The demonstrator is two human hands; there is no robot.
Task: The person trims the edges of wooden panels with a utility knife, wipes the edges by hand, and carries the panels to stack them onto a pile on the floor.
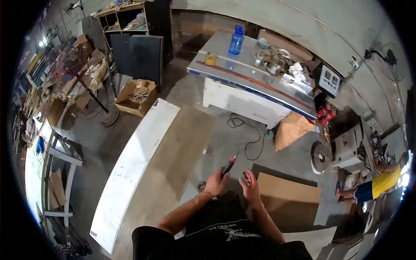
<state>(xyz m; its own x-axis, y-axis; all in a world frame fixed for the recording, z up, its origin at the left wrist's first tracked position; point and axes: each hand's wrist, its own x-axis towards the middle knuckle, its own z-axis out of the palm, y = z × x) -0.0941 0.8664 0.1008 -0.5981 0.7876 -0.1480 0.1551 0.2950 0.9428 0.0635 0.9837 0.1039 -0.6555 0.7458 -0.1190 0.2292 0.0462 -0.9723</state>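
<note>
My left hand (pixel 214 183) is closed round the handle of a slim black tool (pixel 229 167) with a red ring and a thin metal tip, which looks like a screwdriver. It points forward and up, away from my body. To its right, my right hand (pixel 250 185) is raised with fingers bent and apart, apparently holding nothing. A small dark round item (pixel 201 186) is just left of my left hand. Beyond the tool's tip a dark cable (pixel 261 145) loops over the floor; whether it joins the tool I cannot tell.
A long white-and-brown panel (pixel 147 169) lies at my left. Brown board (pixel 288 195) is at my right. Ahead stands a workbench (pixel 216 43) with a blue bottle (pixel 236 41); a paper bag (pixel 292 131) leans near it. A cardboard box (pixel 136 99) is far left, a person (pixel 383 182) far right.
</note>
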